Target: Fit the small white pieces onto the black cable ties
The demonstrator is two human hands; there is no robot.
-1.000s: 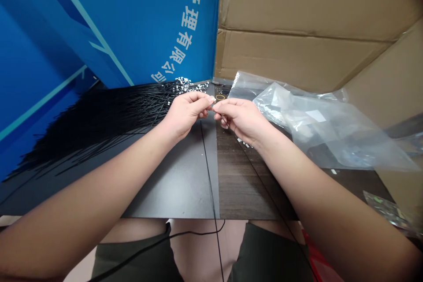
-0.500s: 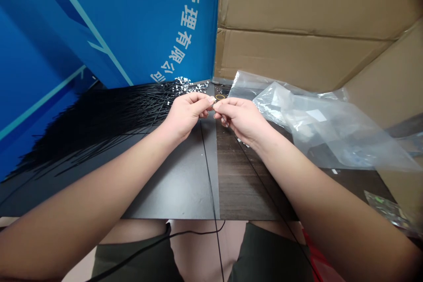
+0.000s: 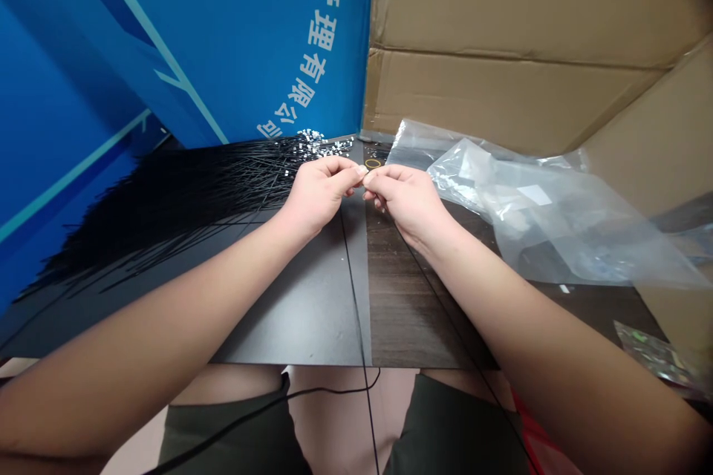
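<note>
My left hand (image 3: 323,191) and my right hand (image 3: 405,197) meet above the table, thumbs and forefingers pinched tip to tip. A thin black cord (image 3: 352,283) hangs from below my left fingers, over the table edge and down between the legs. From beneath my right hand a second black strand (image 3: 445,300) runs down toward the lower right. The strands' ends, where the fingertips meet, are hidden. Left of my left hand lies a big heap of black cords (image 3: 167,200), many with small white tips (image 3: 312,142). Just beyond the fingertips is a yellow rubber band (image 3: 373,163).
Clear plastic bags (image 3: 546,215) cover the right of the table (image 3: 412,319). A small clear packet (image 3: 651,356) lies at the right edge. Behind stand a blue printed panel (image 3: 245,30) and a cardboard box (image 3: 501,0). A black cable (image 3: 234,423) crosses the lap.
Both hands remain pinched together, with only a slight shift of the fingers. The whole view has shifted a little; the heap and bags lie as before.
</note>
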